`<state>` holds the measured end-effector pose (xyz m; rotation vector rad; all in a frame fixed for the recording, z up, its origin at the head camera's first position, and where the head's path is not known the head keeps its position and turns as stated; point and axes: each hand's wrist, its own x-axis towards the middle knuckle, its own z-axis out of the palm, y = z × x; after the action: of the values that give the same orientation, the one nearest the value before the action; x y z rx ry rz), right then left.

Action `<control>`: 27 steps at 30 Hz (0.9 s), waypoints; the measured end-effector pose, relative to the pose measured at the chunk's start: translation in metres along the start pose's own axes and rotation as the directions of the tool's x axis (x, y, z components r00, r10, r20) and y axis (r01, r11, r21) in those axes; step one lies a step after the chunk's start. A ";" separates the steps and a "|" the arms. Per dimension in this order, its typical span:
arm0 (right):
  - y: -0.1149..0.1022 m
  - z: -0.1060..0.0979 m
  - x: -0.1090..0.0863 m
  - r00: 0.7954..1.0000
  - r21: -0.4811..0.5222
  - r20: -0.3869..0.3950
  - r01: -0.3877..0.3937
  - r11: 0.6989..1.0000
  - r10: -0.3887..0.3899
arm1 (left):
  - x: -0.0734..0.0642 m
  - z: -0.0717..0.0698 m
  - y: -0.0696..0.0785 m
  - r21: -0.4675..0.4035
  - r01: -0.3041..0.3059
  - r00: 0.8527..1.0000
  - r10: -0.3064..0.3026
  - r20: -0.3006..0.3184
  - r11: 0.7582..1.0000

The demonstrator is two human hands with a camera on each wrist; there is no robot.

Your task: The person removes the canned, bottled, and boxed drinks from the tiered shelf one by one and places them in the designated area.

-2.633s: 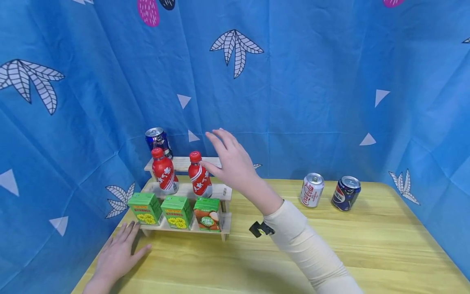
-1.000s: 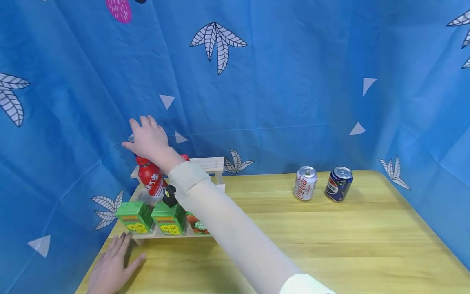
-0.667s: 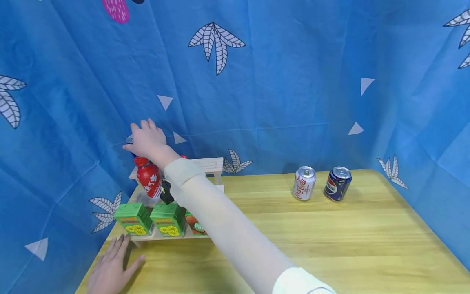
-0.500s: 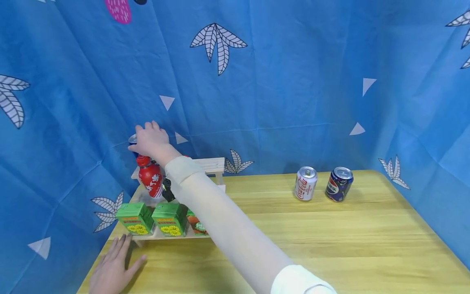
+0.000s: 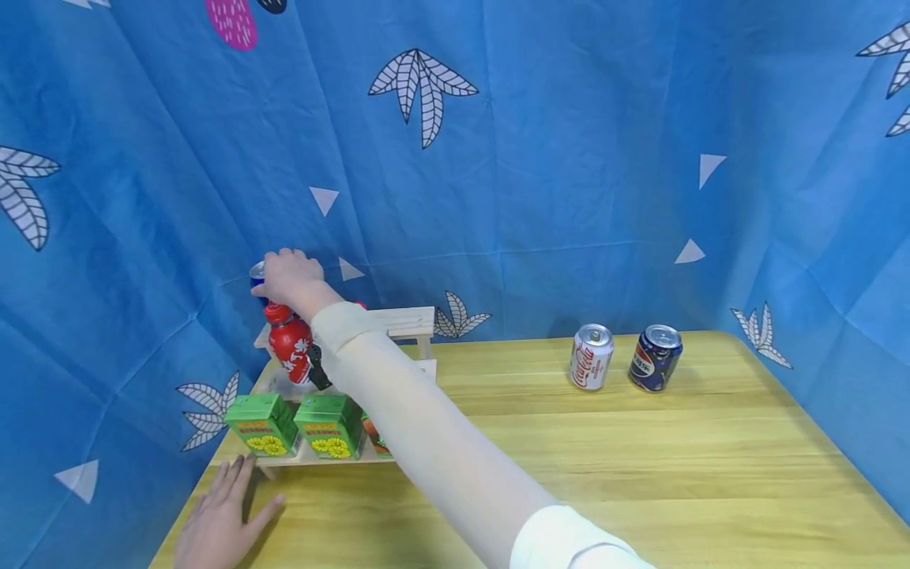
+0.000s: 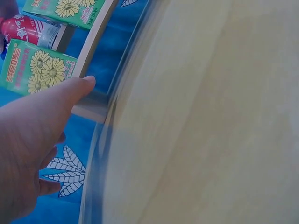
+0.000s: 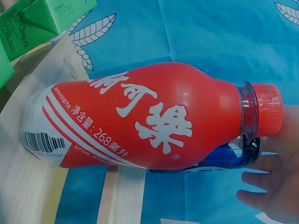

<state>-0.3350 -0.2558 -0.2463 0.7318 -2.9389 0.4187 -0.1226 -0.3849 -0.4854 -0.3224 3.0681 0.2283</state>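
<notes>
My right hand (image 5: 293, 278) is at the upper left, holding a blue soda can (image 5: 257, 276) on the rack's top tier from above, thumb in front. In the right wrist view, the can (image 7: 222, 156) sits partly behind a red drink bottle (image 7: 163, 116), and the fingers (image 7: 268, 182) are at its top end. The bottle (image 5: 290, 344) stands on the middle tier below my right wrist. My left hand (image 5: 220, 514) lies spread on the table beside the wooden rack's front left foot, its thumb (image 6: 84, 86) near the foot in the left wrist view.
Green drink cartons (image 5: 263, 425) line the lower tier of the rack (image 5: 405, 320); my right forearm partly covers one of them and a second red bottle. A white Coca-Cola can (image 5: 591, 357) and a dark blue Pepsi can (image 5: 656, 358) stand at the table's back right, before a blue curtain.
My right hand has moved left from above the second bottle to the blue can, then lowered, its fingers closing around it. The head view has shifted slightly; the left hand stays by the rack.
</notes>
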 end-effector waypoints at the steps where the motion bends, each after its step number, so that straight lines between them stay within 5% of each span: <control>1: 0.000 0.000 0.000 1.000 0.001 0.000 0.001 1.000 -0.001 | 0.000 0.000 0.000 0.004 0.001 1.000 -0.001 0.001 1.000; 27: 0.002 -0.002 -0.008 0.988 -0.142 -0.145 -0.076 0.987 0.056 | -0.001 0.001 -0.001 0.004 0.008 1.000 -0.008 -0.003 1.000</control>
<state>-0.3291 -0.2498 -0.2462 0.5636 -2.8303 0.2435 -0.1215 -0.3858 -0.4865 -0.3349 3.0687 0.2213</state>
